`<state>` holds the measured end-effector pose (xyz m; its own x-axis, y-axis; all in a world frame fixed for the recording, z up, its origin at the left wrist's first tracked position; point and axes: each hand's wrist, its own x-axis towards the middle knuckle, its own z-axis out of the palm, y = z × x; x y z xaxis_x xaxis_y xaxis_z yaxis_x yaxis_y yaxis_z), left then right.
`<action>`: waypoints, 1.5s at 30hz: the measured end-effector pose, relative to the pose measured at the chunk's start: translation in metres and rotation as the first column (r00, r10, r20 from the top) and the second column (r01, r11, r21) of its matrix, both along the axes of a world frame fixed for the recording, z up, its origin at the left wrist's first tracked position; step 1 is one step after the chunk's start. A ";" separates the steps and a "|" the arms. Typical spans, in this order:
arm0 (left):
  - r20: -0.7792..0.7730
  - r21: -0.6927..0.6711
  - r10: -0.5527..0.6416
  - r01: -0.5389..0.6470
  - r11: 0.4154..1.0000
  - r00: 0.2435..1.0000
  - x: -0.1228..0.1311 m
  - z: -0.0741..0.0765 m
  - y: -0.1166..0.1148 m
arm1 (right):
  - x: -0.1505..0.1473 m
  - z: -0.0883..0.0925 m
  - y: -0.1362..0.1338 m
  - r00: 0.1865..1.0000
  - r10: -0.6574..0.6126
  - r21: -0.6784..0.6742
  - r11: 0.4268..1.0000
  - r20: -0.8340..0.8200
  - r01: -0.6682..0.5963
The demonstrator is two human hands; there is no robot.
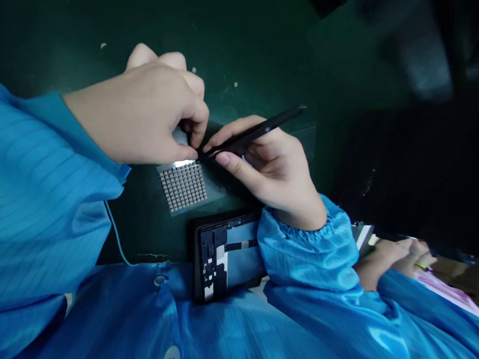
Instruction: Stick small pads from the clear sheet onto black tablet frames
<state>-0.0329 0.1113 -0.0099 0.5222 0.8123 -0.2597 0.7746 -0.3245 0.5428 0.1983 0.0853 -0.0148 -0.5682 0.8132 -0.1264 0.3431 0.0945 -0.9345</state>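
My left hand [148, 112] is curled, its thumb and fingertips pinching the upper edge of a grey sheet [182, 184] covered in a grid of tiny squares, which lies on the dark green mat [255, 47]. My right hand [271, 169] grips black tweezers [256, 132], whose tips meet my left fingertips at the sheet's top edge. What sits between the tips is too small to make out. Both arms wear blue striped sleeves.
An opened tablet-like device [224, 254] with dark inner parts lies at the mat's near edge, partly under my right sleeve. At the right, another person's hands [404, 253] rest by a pink item [456, 295]. Small white specks dot the mat.
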 end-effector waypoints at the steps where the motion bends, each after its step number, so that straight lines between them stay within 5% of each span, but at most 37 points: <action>1: -0.001 -0.009 0.003 -0.003 1.000 1.000 0.000 0.001 0.000 | 0.000 -0.001 0.001 1.000 0.013 0.014 1.000 0.007 -0.013; 11: -0.038 -0.048 -0.001 -0.001 0.999 0.999 0.001 0.001 -0.001 | 0.002 0.003 0.005 0.999 0.042 -0.024 0.999 0.021 -0.042; 19: -0.119 0.015 -0.046 0.048 0.999 0.992 0.003 -0.001 -0.003 | 0.005 -0.002 0.015 0.978 0.197 0.090 0.975 0.069 -0.203; 25: 0.045 0.083 -0.065 0.061 0.995 0.997 -0.006 -0.003 -0.007 | 0.022 0.000 -0.008 0.951 -0.210 0.032 0.974 -0.226 0.222; 27: 0.094 0.100 -0.077 0.067 0.993 0.993 -0.011 -0.002 -0.007 | 0.024 0.005 -0.018 0.939 -0.253 -0.003 0.966 -0.233 0.259; 35: 0.059 0.109 -0.049 0.043 0.993 0.997 -0.009 -0.009 -0.005 | 0.003 0.000 0.013 0.996 0.054 -0.001 0.999 -0.064 -0.055; 45: -0.080 0.040 -0.003 0.007 0.999 0.997 -0.001 -0.003 -0.004 | 0.001 -0.002 0.022 0.991 0.129 0.073 0.989 0.025 -0.130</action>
